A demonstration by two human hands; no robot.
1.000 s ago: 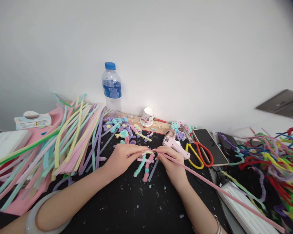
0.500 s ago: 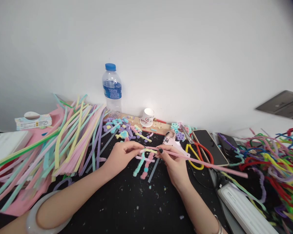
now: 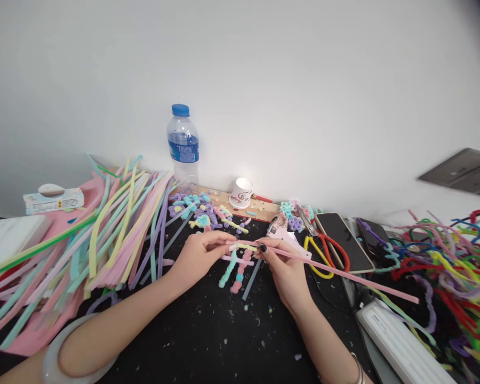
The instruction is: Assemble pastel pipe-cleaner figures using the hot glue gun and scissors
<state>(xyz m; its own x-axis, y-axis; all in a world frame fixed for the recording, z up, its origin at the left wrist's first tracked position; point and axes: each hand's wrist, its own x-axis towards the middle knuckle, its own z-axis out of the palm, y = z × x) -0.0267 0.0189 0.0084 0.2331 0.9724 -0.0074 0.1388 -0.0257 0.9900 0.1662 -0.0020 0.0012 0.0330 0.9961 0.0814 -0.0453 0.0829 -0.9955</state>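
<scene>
Between my two hands hangs a small pipe-cleaner piece (image 3: 238, 274) with a teal beaded strand and a pink one, joined by a yellow top bar and a pale pink crossbar. My left hand (image 3: 204, 256) pinches its upper left end with thumb and index finger. A long pink pipe cleaner (image 3: 356, 277) lies along the top bar and runs out to the right, over the scissors (image 3: 328, 253). My right hand (image 3: 282, 266) pinches this pipe cleaner at the piece's upper right corner. The fingertips hide the exact joins.
Pastel pipe cleaners (image 3: 120, 229) are heaped at the left. Behind the hands stand a bottle (image 3: 183, 146) and a paper cup (image 3: 241, 193), near small twisted pieces (image 3: 208, 210). A phone (image 3: 346, 242), a white power strip (image 3: 400, 341) and bright pipe cleaners (image 3: 456, 277) lie at the right.
The long pink pipe cleaner's free end has shifted right and slightly down, and its other end reaches further towards my left fingers. Both hands stay almost in place.
</scene>
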